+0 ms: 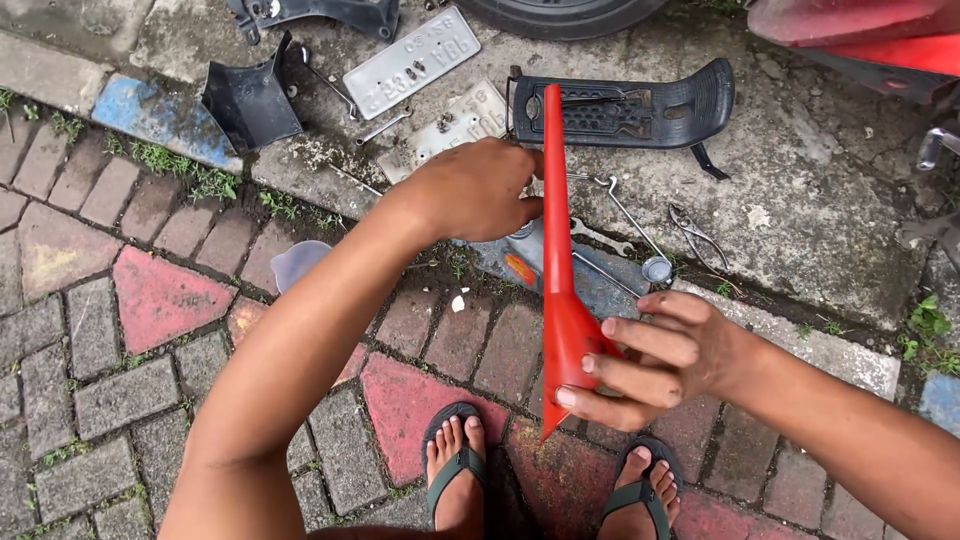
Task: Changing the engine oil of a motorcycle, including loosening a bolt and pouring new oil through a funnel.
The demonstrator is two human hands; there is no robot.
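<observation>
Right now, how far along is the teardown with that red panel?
Done: number plates, black footboard and black cover lie loose on the concrete. In hand: red panel, right hand at its wide end, left hand mid-strip. Left: wrenches and pliers still out.

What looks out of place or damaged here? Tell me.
Two number plates lie loose on the cracked concrete among wrenches and detached black panels. The long red panel is off its vehicle, held by the right hand and left hand.
</observation>
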